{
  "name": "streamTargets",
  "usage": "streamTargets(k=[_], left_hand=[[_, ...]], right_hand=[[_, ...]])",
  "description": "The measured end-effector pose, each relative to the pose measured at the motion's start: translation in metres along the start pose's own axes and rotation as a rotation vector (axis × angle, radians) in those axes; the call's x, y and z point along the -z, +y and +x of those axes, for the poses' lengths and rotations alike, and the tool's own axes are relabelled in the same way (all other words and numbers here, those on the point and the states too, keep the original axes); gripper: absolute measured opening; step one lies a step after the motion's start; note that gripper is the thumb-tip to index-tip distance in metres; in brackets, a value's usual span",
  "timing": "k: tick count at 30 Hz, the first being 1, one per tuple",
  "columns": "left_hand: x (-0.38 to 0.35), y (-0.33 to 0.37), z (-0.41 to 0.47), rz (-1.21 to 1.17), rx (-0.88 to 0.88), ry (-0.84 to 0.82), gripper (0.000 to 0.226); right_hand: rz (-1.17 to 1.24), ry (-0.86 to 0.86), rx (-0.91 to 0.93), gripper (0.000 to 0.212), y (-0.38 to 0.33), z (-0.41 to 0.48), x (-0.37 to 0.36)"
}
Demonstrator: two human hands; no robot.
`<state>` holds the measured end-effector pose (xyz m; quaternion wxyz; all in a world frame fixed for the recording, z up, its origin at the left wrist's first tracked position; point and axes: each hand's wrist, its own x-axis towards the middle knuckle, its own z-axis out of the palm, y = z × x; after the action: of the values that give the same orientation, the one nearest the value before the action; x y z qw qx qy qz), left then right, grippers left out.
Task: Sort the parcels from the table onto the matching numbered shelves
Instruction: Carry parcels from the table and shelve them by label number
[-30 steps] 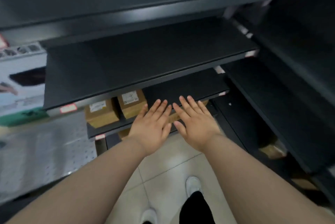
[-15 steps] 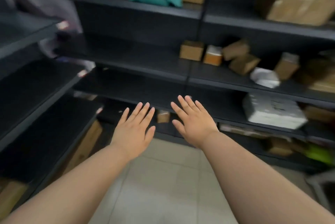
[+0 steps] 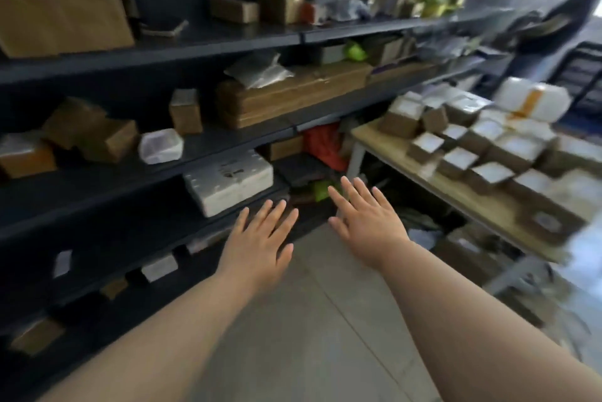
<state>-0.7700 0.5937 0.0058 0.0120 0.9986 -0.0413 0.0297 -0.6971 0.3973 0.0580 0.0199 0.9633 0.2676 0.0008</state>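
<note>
Beside the dark shelves [image 3: 228, 142], the left hand [image 3: 260, 245] and right hand [image 3: 368, 222] hover empty, fingers [image 3: 277, 216] spread straight, while small labelled parcels [image 3: 461, 159] crowd the worktop [image 3: 459, 198] at right, probably light, stiff boxes best gripped across opposite sides.

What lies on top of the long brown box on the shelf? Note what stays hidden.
A crumpled grey plastic bag lies on the left end of the long brown box; the rest of its top looks bare. The bag's contents cannot be seen.
</note>
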Motion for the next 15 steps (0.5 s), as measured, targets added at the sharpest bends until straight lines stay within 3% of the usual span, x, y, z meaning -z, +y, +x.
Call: streamTargets(k=[6, 15], left_hand=[[-0.020, 0.090, 0.092, -0.012, -0.260, -0.075, 0.069], [-0.044, 0.161, 0.210, -0.080, -0.568, -0.036, 0.068]], right_hand=[[0.040, -0.018, -0.299, 0.057, 0.119, -0.037, -0.010], [0.030, -0.023, -0.591, 0.057, 0.209, -0.039, -0.028]])
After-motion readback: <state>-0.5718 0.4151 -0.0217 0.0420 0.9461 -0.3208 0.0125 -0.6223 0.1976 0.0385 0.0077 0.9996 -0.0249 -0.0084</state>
